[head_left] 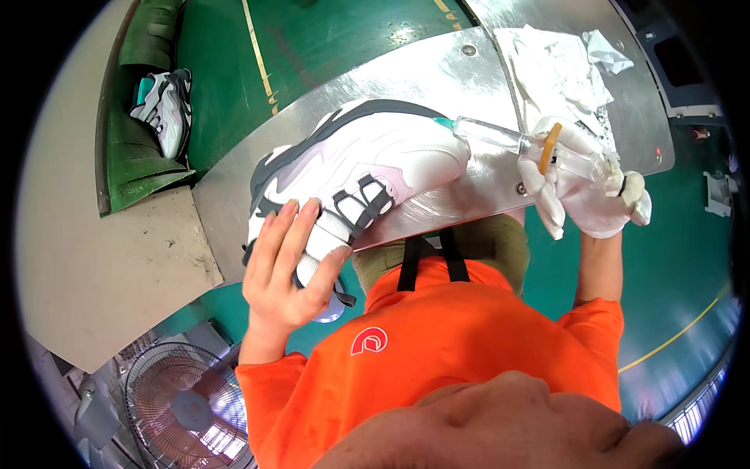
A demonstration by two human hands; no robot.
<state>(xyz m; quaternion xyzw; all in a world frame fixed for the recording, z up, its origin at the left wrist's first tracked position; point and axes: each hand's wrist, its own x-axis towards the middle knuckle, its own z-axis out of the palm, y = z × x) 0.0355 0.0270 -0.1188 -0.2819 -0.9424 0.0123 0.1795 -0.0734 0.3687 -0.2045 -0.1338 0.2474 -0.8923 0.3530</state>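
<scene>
A white sneaker (414,152) with pale pink panels and dark trim lies on its side on the metal table. Its sole edge faces away from me and its toe points right. My bare left hand (285,285) rests with spread fingers over the ankle opening and tongue, steadying it. In my right hand (582,187), which wears a white glove, is a clear syringe (491,134) with an orange band round its barrel. The syringe's green tip is at the seam between toe and sole; I cannot tell whether it touches.
Crumpled white cloths (558,74) lie on the table's far right. Another sneaker (168,113) sits on a green conveyor belt (144,168) at the far left, by a beige panel (117,273). A round fan (187,406) stands at lower left.
</scene>
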